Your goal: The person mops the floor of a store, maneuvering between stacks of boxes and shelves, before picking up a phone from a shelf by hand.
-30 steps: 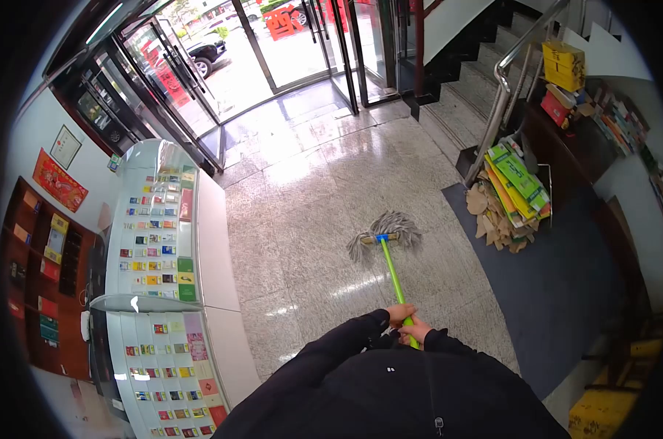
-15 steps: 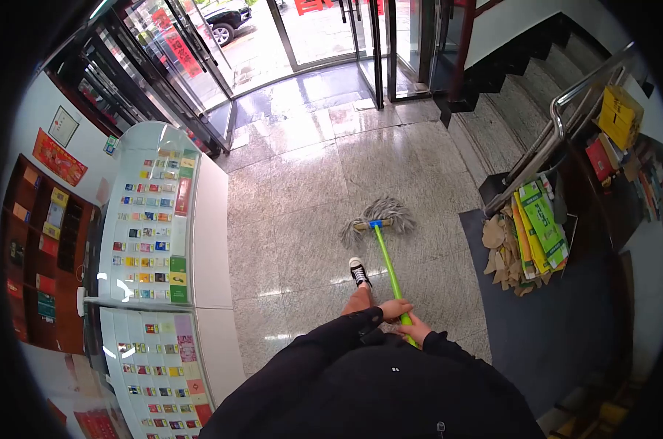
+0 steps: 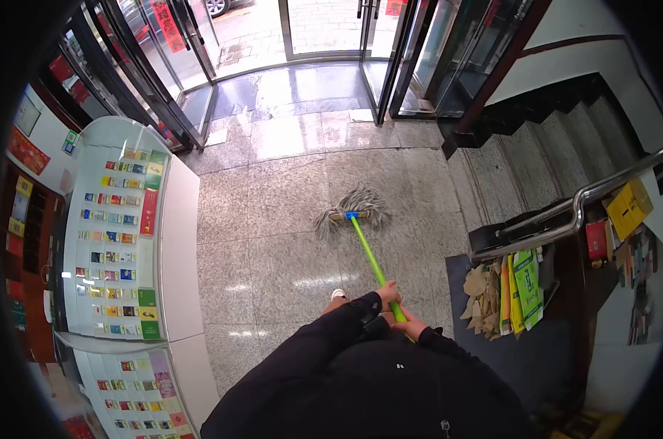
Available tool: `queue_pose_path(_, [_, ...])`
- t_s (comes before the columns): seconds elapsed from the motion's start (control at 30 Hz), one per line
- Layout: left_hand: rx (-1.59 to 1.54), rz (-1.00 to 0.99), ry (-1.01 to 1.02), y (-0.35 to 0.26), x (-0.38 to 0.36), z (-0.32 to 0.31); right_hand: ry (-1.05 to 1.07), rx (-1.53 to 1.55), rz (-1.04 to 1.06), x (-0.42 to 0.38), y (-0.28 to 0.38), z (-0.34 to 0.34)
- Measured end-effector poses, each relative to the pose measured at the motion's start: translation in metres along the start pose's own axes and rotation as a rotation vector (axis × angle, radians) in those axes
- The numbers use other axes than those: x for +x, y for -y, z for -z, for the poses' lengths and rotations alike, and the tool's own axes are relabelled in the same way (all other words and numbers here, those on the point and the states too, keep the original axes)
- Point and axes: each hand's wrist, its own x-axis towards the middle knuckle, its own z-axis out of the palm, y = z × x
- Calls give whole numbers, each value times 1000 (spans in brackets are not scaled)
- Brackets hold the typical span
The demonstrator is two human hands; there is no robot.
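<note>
A string mop with a bright green handle [image 3: 368, 256] slants away from my body. Its grey strands [image 3: 364, 199] spread over the speckled stone floor, below a blue clamp. My left hand [image 3: 388, 293] is wrapped round the handle farther up the pole toward the mop head. Closer to my body, my right hand [image 3: 415, 323] closes round the same handle near its end. The fingers of the right hand are partly hidden. Part of my shoe [image 3: 338, 293] shows beside my left forearm.
A glass display case [image 3: 181, 249] with small packets runs along the left. Glass doors [image 3: 379, 66] stand at the front. To the right are stone stairs [image 3: 525, 172], a metal handrail [image 3: 576, 212], flattened cardboard [image 3: 480, 300] and a dark mat [image 3: 459, 274].
The mop head has shifted left in view, and its handle slants more. My shoe has slipped mostly behind my sleeve. The stairs and doors appear larger as the view moved. Both hands keep their hold.
</note>
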Motion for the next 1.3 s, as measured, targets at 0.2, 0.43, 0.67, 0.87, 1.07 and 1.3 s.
queue_pose_path(0.2, [-218,-62,-114,-100,6,39,99,27,54,73,93,2])
queue_pose_path(0.43, [-158,-233,-125,-232,73,120,136,92,-21,193,228,13])
queue_pose_path(0.67, [-420,-198,-147,-403,125,172,223,-31,-117,312,391,57])
queue_pose_path(0.87, [-568,-130,-235,-502,150,194,292,-52,-174,380,474,91])
queue_pose_path(1.07, [-698,37,-258,-590,164,223,233,-282,-20,429,532,120])
queue_pose_path(1.3, [-928,-33,-413,-674,248,309,65,-630,-62,486,590,143])
